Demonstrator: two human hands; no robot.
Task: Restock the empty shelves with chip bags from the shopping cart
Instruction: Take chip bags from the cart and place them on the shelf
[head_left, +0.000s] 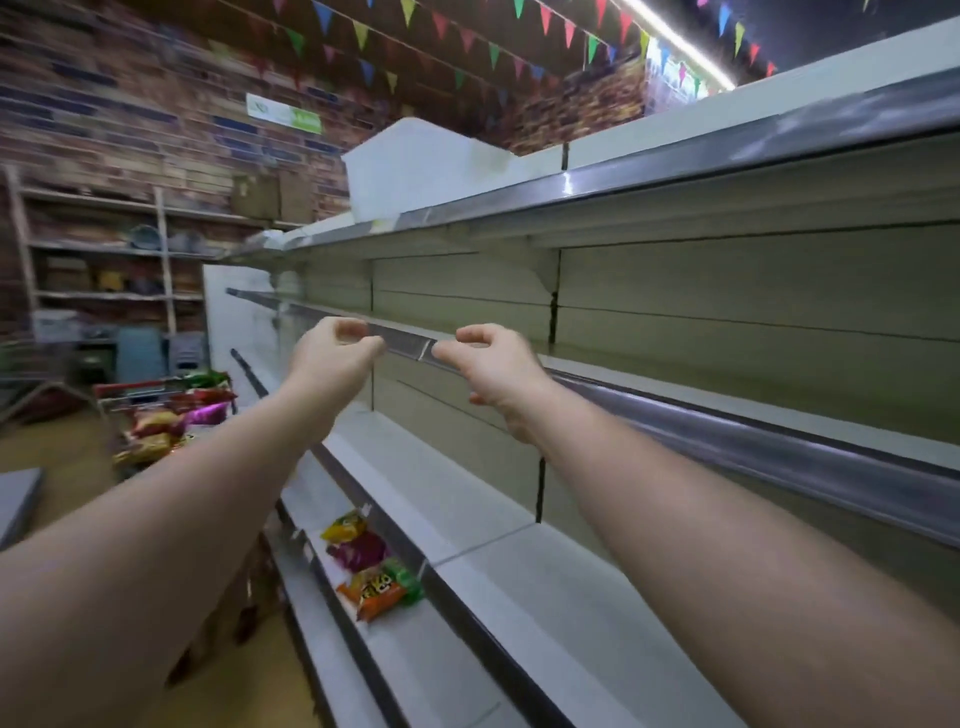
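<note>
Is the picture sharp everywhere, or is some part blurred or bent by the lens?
Head view: the brick wall and cart at left are smeared by motion blur; the shelf rails bow from wide-angle distortion; glare sits on the top rail; a ceiling light strip is blown out; both hands are fairly sharp.

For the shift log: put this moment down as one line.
left hand: empty, fingers curled | right hand: empty, fingers curled | chip bags: few on low shelf | shopping cart: still loaded

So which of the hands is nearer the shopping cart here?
Left. The left hand is raised in front of the shelf edge, on the side toward the shopping cart; the right hand is beside it, farther from the cart. Neither touches it.
</note>
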